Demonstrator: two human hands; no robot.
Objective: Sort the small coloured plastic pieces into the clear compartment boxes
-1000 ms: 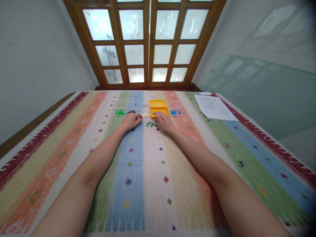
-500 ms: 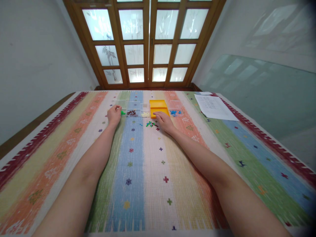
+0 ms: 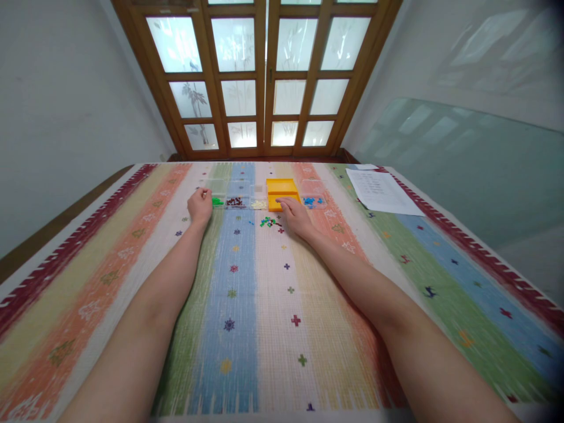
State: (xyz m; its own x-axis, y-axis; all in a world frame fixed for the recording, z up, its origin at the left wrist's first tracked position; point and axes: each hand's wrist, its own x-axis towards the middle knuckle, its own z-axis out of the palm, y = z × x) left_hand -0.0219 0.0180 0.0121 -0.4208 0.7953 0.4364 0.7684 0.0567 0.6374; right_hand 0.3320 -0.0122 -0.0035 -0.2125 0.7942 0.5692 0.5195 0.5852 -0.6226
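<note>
My left hand (image 3: 200, 204) is at the left end of a row of small boxes, its fingers drawn together in a pinch; anything between them is too small to make out. Just right of it lie green pieces (image 3: 217, 201) in a clear box. My right hand (image 3: 294, 214) lies over the front of an opened yellow box (image 3: 282, 185), fingers stretched leftward, with no held item visible. A loose pile of small green, blue and dark red pieces (image 3: 267, 222) is on the cloth, left of my right hand.
Between my hands, clear boxes hold dark red pieces (image 3: 234, 201) and pale yellow pieces (image 3: 258, 204). Blue pieces (image 3: 312, 201) fill another clear box on the right. Printed paper (image 3: 383, 192) lies at the far right of the striped tablecloth (image 3: 273, 282).
My left hand has shifted slightly left, showing more of the green pieces. My right hand stays over the yellow box, almost unmoved.
</note>
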